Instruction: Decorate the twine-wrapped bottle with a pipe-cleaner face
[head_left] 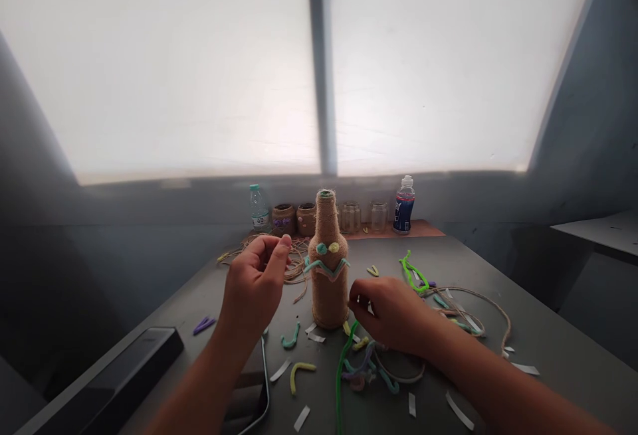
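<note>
A bottle wrapped in jute twine (327, 262) stands upright on the grey table (548, 348), with small teal and yellow coils and a zigzag of pipe cleaner stuck to its front. My left hand (255, 285) hovers just left of it, fingers curled and thumb pinched to fingertips; what it pinches is too small to see. My right hand (391, 312) rests low at the bottle's right base, fingers curled over a white scrap, with a long green pipe cleaner (341, 368) running under it.
Cut pipe cleaner pieces (301, 372) and white paper scraps (458, 410) litter the table front. Loose twine (478, 309) lies right. Jars (350, 217), twine-covered pots (284, 218) and two plastic bottles (404, 205) line the back edge. A phone (252, 395) and a dark box (124, 375) sit left.
</note>
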A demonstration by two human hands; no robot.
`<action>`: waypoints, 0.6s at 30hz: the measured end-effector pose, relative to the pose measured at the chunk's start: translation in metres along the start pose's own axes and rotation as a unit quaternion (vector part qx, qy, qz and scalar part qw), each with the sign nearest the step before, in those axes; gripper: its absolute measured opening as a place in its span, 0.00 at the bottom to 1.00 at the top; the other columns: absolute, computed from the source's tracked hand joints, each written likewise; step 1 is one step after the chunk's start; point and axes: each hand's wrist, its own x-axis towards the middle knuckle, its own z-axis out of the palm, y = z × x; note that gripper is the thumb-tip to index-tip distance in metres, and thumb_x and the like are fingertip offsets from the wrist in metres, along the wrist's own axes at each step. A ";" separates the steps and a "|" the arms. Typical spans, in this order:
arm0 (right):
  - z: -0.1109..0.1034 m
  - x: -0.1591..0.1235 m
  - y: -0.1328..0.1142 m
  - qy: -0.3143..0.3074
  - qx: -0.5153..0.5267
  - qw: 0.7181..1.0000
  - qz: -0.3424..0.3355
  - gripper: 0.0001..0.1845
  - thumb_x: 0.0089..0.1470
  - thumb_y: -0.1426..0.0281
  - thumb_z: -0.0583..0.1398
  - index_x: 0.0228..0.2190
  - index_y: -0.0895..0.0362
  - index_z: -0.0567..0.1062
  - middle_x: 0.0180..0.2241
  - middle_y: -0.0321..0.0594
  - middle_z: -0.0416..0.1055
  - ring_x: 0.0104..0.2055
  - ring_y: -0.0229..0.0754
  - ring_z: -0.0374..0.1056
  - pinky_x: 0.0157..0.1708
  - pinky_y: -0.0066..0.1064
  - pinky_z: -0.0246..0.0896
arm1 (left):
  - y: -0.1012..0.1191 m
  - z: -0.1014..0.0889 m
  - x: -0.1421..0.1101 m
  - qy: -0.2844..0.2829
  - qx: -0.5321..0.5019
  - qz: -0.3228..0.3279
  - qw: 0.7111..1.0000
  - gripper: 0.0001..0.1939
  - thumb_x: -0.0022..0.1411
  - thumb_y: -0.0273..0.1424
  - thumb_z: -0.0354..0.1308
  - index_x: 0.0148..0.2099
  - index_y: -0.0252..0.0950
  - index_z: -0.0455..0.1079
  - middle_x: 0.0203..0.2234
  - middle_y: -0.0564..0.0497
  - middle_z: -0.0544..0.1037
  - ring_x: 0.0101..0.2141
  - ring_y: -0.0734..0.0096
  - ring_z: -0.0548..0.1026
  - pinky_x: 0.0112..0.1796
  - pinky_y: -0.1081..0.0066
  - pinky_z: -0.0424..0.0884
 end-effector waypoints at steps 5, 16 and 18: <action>0.010 -0.003 -0.003 -0.070 -0.022 0.997 0.006 0.05 0.55 0.72 0.61 0.31 0.54 0.78 0.29 0.40 0.80 0.30 0.44 0.73 0.27 0.30 0.50 | -0.023 0.005 0.010 -0.048 0.030 -0.007 0.998 0.22 0.71 0.47 0.46 0.36 0.37 0.73 0.33 0.47 0.80 0.37 0.61 0.78 0.39 0.66 0.73; 0.021 -0.009 -0.008 -0.106 -0.019 0.994 0.008 0.10 0.56 0.70 0.58 0.40 0.54 0.75 0.40 0.44 0.81 0.41 0.52 0.77 0.32 0.33 0.57 | -0.081 0.024 0.002 -0.236 0.251 -0.079 0.935 0.16 0.70 0.36 0.60 0.56 0.34 0.71 0.50 0.44 0.77 0.44 0.60 0.79 0.44 0.56 0.78; 0.022 -0.009 -0.008 -0.105 -0.018 0.994 0.010 0.10 0.56 0.70 0.58 0.41 0.54 0.75 0.40 0.44 0.81 0.41 0.52 0.77 0.32 0.33 0.57 | -0.082 0.028 -0.004 -0.251 0.261 -0.060 0.930 0.14 0.70 0.36 0.60 0.54 0.34 0.72 0.48 0.45 0.78 0.42 0.62 0.79 0.43 0.57 0.78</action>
